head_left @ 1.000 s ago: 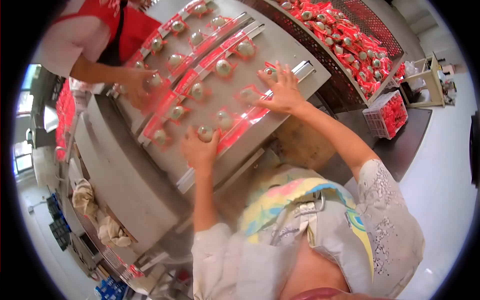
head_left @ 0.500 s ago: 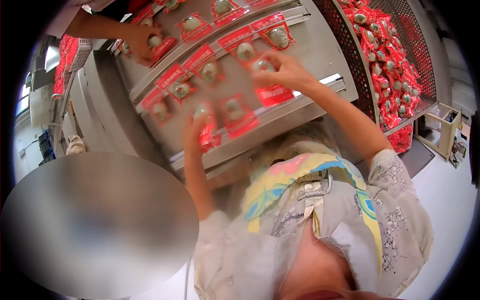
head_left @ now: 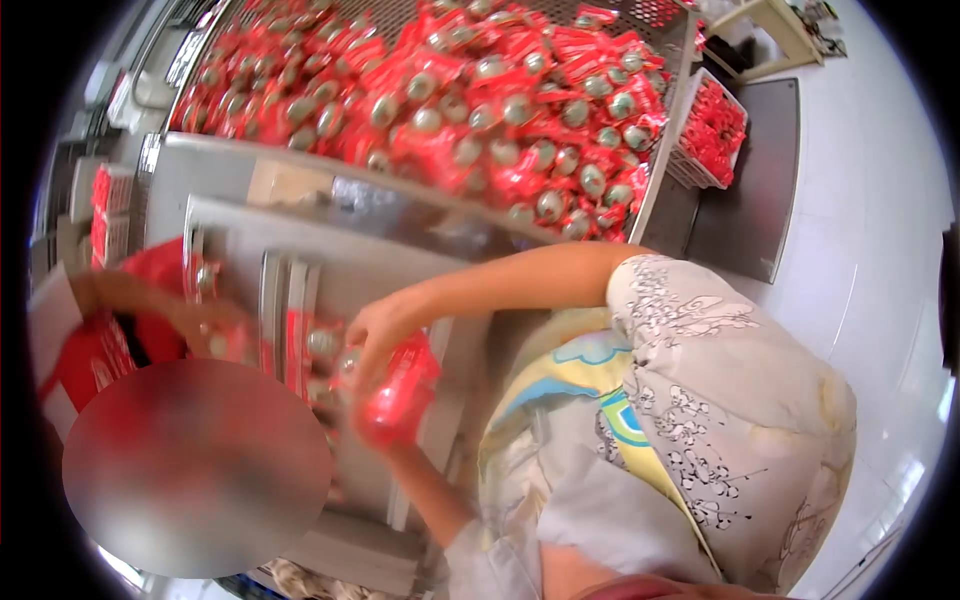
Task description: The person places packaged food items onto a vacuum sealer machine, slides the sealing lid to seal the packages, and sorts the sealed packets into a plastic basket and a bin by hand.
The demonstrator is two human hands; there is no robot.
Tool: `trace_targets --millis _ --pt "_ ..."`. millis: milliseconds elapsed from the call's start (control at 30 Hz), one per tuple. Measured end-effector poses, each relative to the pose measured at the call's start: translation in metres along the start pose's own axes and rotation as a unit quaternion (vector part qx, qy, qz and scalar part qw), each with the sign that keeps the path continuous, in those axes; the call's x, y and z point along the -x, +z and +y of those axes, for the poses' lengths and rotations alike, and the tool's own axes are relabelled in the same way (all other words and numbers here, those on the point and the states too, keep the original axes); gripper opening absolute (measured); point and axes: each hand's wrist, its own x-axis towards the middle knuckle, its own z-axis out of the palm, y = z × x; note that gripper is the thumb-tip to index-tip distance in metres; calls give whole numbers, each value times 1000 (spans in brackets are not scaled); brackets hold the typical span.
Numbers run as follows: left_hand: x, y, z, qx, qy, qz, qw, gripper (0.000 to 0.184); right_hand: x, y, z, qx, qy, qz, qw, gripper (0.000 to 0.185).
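Red plastic packets, each with a pale greenish egg-like round item showing through a clear part, are around both hands. My right hand (head_left: 385, 325) reaches in over the metal work surface (head_left: 460, 345), its fingers bent around a packet. A bunched red egg packet (head_left: 405, 390) lies between my two hands, blurred by motion. My left hand (head_left: 385, 435) comes from below and is closed against that packet's lower end; its fingers are mostly hidden. Just left of my hands, another egg packet (head_left: 322, 343) lies along a metal bar (head_left: 270, 310).
A perforated metal bin (head_left: 650, 190) heaped with egg packets stands beyond the work surface. A white basket (head_left: 685, 165) of red packets is at its right. On the left, a co-worker's hand (head_left: 215, 325) is beside more packets. A blurred oval covers the lower left.
My view has swung right toward the bin. My hands, apart over separate packets before, are now close together with red packets gathered between them.
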Motion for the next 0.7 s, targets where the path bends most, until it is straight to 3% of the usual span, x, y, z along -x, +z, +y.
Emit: trace_targets --millis 33,133,167,267,333,367,400,433,467,500,533,600,633,667,700 --pt "-22 30 -5 80 -11 18 997 60 25 -33 2 -18 -18 22 999 75" --pt "-94 127 -18 6 -132 -188 973 55 104 -129 38 -44 -64 156 985 77" --pt "-114 168 -26 -60 -118 -200 971 53 155 -156 31 -67 -39 195 978 77" --pt "-171 291 -77 -170 -37 -263 949 52 221 -240 119 -255 -120 281 918 64" --pt "-177 377 -96 -138 -28 -325 935 45 287 -276 138 -213 -120 406 881 62" --pt "-178 406 -107 -184 -17 -315 931 47 312 -288 144 -255 -133 450 845 58" --pt "-181 432 -118 -229 -5 -301 926 49 334 -312 157 -186 -127 484 846 46" --pt "-196 448 -140 -290 50 -305 906 55 354 -328 162 -97 -88 550 825 46" --pt "-211 456 -165 -351 104 -305 879 61 364 -359 190 -74 -50 600 795 60" --pt "-215 466 -180 -414 101 -311 850 68 374 -385 205 -10 8 627 779 65" --pt "-204 480 -175 -406 30 -340 848 66 380 -405 213 54 63 650 756 70" --pt "-203 504 -183 -506 201 -345 765 66 384 -438 227 121 195 655 720 72" --pt "-207 514 -189 -536 216 -348 738 71 383 -450 235 152 260 652 696 74" --pt "-211 523 -193 -566 230 -351 710 75 377 -454 245 231 301 678 629 72" --pt "-212 533 -192 -594 220 -348 691 77 374 -462 259 236 336 660 629 74"
